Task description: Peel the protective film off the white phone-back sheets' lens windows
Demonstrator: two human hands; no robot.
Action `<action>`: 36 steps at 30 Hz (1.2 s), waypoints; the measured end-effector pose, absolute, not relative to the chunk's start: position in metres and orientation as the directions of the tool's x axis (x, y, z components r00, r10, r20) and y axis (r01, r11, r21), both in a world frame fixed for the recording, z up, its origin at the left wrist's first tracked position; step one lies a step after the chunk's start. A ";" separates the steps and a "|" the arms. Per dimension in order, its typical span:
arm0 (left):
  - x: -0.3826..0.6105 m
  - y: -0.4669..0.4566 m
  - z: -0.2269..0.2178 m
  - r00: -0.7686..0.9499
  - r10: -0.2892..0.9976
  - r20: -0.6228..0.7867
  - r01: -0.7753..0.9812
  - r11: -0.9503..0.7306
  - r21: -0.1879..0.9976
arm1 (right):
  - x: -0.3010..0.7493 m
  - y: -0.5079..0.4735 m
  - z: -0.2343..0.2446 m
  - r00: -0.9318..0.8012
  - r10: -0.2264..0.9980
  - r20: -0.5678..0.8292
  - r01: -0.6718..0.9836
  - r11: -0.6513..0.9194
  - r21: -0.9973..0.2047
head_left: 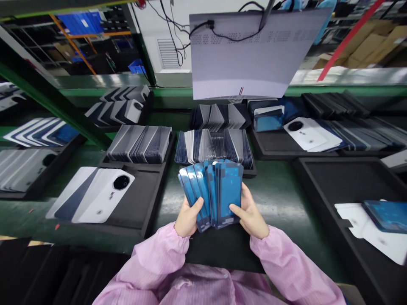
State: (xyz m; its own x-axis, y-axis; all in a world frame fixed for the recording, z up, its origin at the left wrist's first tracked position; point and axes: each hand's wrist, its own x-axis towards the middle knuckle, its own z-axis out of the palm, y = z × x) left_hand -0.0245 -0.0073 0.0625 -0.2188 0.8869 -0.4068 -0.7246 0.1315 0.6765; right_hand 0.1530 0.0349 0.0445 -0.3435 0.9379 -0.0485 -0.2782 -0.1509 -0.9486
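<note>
Nearest, the pink sleeves (159, 252) reach forward over a dark strip (222, 254) that lies along the near edge. Both hands hold a fan of blue panels (231, 186) just above the counter (282, 195), midway between two black trays. The left hand (188, 216) grips the fan's lower left side and the right hand (253, 216) its right side, each with the thumb on the front face (the other fingers are mostly hidden behind).

Green counter shows on both sides of the hands: a narrower band toward the left tray (140, 182), a wider one toward the right tray (321, 182). The raised rims of these trays bound that room for sideways movement. Ahead it is tighter, as the fan's top edges overlap in view a packed row of panels (206, 146); whether they touch, I cannot tell.

The blue panels stand with their long axis running up and away from the person, broad faces toward the person. Those on the left tip their tops leftward; the rightmost is nearly straight. White panels (92, 197) lie in the left tray. Beyond the packed row stands a second row (219, 116), and above it hangs a grey monitor (248, 63).
</note>
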 end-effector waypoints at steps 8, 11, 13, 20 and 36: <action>-0.024 -0.006 0.064 -0.162 0.902 -0.401 -0.750 0.152 0.644 | 0.155 0.037 0.044 -0.221 0.975 -0.001 -0.202 -0.047 -0.978; -0.024 -0.002 0.064 -0.203 0.892 -0.403 -0.737 0.131 0.663 | 0.158 0.039 0.050 -0.207 0.978 0.018 -0.204 -0.025 -0.979; -0.024 -0.002 0.063 -0.221 0.890 -0.398 -0.738 0.114 0.665 | 0.158 0.037 0.051 -0.217 0.976 0.033 -0.229 -0.018 -0.973; -0.020 -0.004 0.063 -0.133 0.904 -0.405 -0.779 0.157 0.607 | 0.150 0.031 0.037 -0.281 0.960 0.019 -0.209 -0.042 -0.977; -0.018 -0.009 0.051 -0.045 0.948 -0.315 -0.703 0.194 0.684 | 0.144 0.019 0.030 -0.417 0.907 0.060 -0.080 0.029 -0.996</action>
State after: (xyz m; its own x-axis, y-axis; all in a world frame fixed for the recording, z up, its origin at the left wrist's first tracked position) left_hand -0.0181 -0.0094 0.0507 -0.0450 0.9479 -0.3155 -0.7031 0.1943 0.6840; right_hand 0.1440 0.0194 0.0297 -0.4172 0.9068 0.0602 -0.0802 0.0292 -0.9963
